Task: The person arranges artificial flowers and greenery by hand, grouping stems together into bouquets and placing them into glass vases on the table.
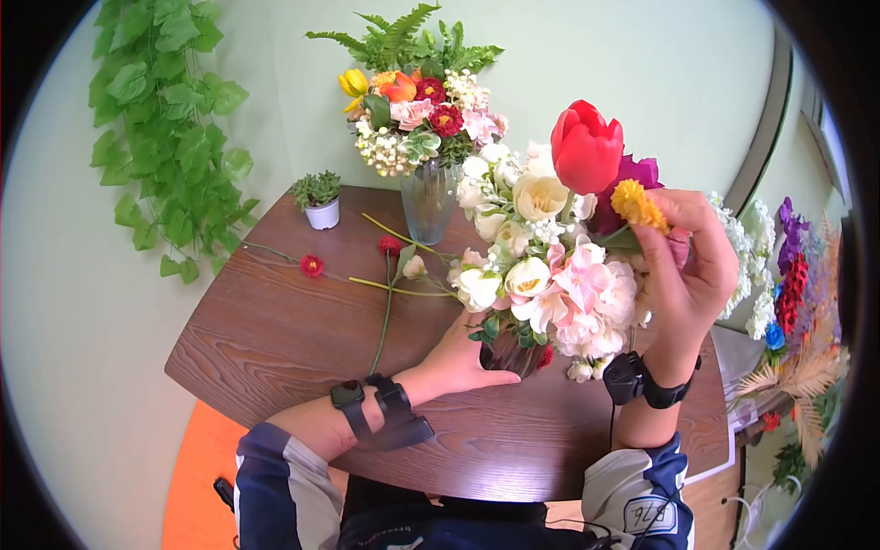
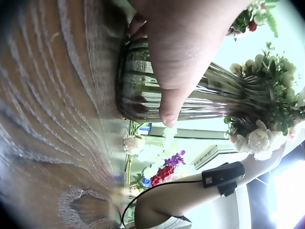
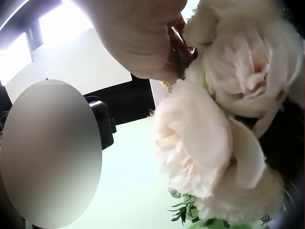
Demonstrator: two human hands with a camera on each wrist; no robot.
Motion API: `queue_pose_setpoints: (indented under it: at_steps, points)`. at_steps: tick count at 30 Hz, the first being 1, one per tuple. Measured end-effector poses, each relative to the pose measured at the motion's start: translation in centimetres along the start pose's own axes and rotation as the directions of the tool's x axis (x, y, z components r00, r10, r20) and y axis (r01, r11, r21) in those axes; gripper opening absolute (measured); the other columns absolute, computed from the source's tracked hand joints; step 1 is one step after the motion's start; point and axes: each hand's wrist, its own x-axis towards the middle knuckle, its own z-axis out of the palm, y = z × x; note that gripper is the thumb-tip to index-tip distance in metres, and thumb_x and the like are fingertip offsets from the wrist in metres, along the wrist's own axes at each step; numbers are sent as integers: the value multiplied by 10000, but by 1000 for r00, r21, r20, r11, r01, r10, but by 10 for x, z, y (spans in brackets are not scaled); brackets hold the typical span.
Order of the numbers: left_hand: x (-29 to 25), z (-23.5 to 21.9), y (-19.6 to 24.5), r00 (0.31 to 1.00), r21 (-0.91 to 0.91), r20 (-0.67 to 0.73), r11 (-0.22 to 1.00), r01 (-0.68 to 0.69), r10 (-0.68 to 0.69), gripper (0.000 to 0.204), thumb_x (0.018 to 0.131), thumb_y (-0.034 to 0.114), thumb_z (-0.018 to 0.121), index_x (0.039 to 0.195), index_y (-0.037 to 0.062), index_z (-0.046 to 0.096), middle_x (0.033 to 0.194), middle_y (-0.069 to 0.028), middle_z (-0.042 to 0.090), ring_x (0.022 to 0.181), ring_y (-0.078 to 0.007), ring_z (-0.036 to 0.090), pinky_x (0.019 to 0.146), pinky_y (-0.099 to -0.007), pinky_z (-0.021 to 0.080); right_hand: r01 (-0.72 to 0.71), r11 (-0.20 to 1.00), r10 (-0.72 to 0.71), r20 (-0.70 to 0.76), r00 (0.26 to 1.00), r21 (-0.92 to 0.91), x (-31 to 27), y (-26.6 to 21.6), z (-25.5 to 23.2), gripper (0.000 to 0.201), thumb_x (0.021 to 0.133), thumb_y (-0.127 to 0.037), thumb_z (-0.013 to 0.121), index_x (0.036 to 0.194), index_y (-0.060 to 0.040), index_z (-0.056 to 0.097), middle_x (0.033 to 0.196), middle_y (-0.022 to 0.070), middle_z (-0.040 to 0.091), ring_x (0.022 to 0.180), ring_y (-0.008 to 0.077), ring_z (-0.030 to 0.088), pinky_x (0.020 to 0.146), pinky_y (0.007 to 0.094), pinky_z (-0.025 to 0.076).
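Pinched between thumb and fingertips of the right hand (image 1: 694, 266): a yellow flower (image 1: 639, 205), small and round, high at the right side of the bouquet (image 1: 522, 243). Just left of it and a little higher, a red tulip (image 1: 587, 151); close behind, a purple flower (image 1: 632, 176). Hard to tell whether touching either. Lower down, white and pale pink blooms, close to the right wrist.

Curled round the lower part of the ribbed glass vase (image 1: 513, 356) under that bouquet: the left hand (image 1: 463, 362), with thumb laid across the near side and fingers partly hidden behind the glass. Vase upright on the dark wooden table (image 1: 275, 339), well in from the curved near edge, with wood grain in view between. To the left, more wood surface, out to the slanted left edge beyond the left forearm.

Lying left of the vase: a red flower (image 1: 312, 267), another by a white bud (image 1: 414, 268), and long green stems. Farther back, a second vase (image 1: 428, 206) with mixed flowers and fern, and a potted plant (image 1: 316, 194) near the far left edge. Above the yellow flower, pale wall; off to the right, past the right hand, more colourful flowers (image 1: 793, 293).
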Motion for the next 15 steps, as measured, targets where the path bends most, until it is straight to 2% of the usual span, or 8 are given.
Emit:
queue_pose_setpoints:
  at_steps: [1, 2, 3, 4, 7, 10, 13, 15]
  points:
    - [0, 0, 0, 997, 10, -43, 998, -66, 66, 1051, 663, 482, 743, 1336, -72, 156, 1341, -252, 252, 1275, -348, 264, 1048, -387, 246, 55, 993, -48, 71, 996, -109, 0, -1, 0, 184, 650, 114, 648, 808, 38, 593, 782, 106, 624, 704, 175, 583, 602, 253, 447]
    - [0, 0, 0, 997, 12, -43, 998, -67, 67, 1051, 663, 482, 743, 1336, -72, 156, 1341, -252, 252, 1275, -348, 264, 1048, -387, 246, 117, 970, -87, 146, 985, -212, 0, -2, 0, 194, 618, 107, 661, 779, 28, 588, 751, 100, 624, 687, 193, 580, 587, 265, 440]
    - [-1, -1, 1, 999, 13, -25, 999, -45, 46, 1053, 663, 484, 742, 1342, -66, 155, 1351, -251, 232, 1282, -356, 245, 1054, -391, 234, 193, 955, -151, 194, 969, -225, 2, -2, 3, 205, 566, 81, 677, 731, 11, 577, 729, 95, 622, 678, 228, 568, 594, 292, 434]
    - [-1, -1, 1, 1000, 14, -7, 1000, -24, 24, 1054, 663, 487, 741, 1348, -59, 153, 1360, -250, 212, 1289, -363, 226, 1061, -395, 221, 210, 946, -141, 270, 953, -248, 0, -2, 2, 200, 563, 57, 685, 728, -1, 587, 751, 83, 630, 697, 216, 564, 627, 297, 423]
    - [2, 0, -1, 997, 69, -31, 995, -67, 70, 1052, 661, 490, 741, 1353, -47, 158, 1360, -247, 218, 1287, -373, 225, 1064, -400, 214, 179, 952, -105, 283, 953, -249, -5, -8, 2, 177, 580, 26, 685, 732, -14, 604, 769, 73, 634, 713, 213, 565, 662, 300, 416]
    - [0, 0, 2, 1000, 24, -7, 1000, -8, 8, 1043, 660, 481, 743, 1354, -43, 165, 1359, -247, 216, 1284, -378, 221, 1068, -403, 203, 216, 941, -175, 173, 969, -259, -9, -13, -5, 140, 616, 4, 665, 747, -19, 621, 778, 77, 635, 721, 223, 562, 681, 309, 415]
    - [1, 2, -1, 994, 34, -71, 996, -81, 84, 998, 652, 453, 756, 1340, -29, 217, 1342, -233, 268, 1263, -363, 270, 1055, -408, 230, 209, 938, -217, 3, 976, -276, -20, -11, -15, 63, 685, -24, 613, 742, 3, 620, 752, 106, 624, 701, 252, 544, 664, 327, 416]
    - [2, 5, -7, 997, 17, -43, 998, -59, 60, 956, 647, 434, 764, 1322, -17, 260, 1323, -218, 311, 1246, -349, 303, 1044, -405, 250, 188, 938, -207, -35, 978, -291, -25, -12, -21, 57, 704, -42, 605, 733, 6, 615, 739, 107, 621, 689, 251, 536, 658, 326, 415]
